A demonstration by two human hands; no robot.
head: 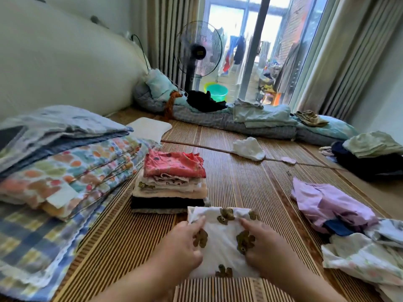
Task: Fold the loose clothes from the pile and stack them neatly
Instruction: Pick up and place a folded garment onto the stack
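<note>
A white garment with brown bear prints (222, 243) lies folded into a small rectangle on the bamboo mat (239, 182) right in front of me. My left hand (185, 245) grips its left edge and my right hand (261, 243) grips its right side, fingers pressed into the cloth. Just beyond it stands a neat stack of folded clothes (170, 184) with a pink printed piece on top. To my right lies the loose pile: a crumpled lilac garment (327, 205) and a pale floral one (366, 258).
Folded quilts and blankets (61, 166) are heaped at the left. A white cloth (248, 149) lies mid-mat. Dark and green clothes (368, 155) sit at the far right. Bedding (239, 120), a standing fan (197, 51) and a green basin (217, 92) line the window side.
</note>
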